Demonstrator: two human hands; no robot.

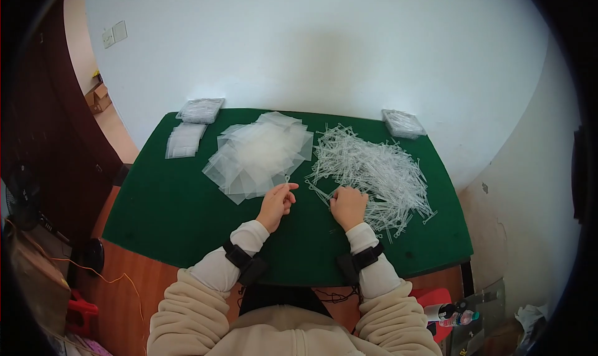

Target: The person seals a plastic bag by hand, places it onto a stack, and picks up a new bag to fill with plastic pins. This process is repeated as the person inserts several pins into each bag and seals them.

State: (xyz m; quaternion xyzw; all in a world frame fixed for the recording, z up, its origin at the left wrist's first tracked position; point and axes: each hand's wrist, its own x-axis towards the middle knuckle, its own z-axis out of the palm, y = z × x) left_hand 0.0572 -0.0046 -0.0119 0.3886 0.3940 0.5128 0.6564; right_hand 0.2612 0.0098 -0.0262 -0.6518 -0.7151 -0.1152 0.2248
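Note:
My left hand (276,208) is closed at the near edge of the clear plastic bags (252,156), which lie in a loose overlapping heap. From its fingertips pokes the small looped end of a clear plastic stick (287,178); the rest of that piece is hidden. My right hand (349,206) is curled, knuckles up, at the near left side of a big tangled pile of clear plastic sticks (374,172) with looped ends. A few loose sticks (317,191) lie beside its fingers. Whatever those fingers grip is hidden.
The green tabletop (162,213) meets a white wall. At the back left sit a filled clear packet stack (200,110) and flat bags (185,140); another packet stack (403,124) is at the back right. Below the right side are a red stool (436,297) and bottle (460,318).

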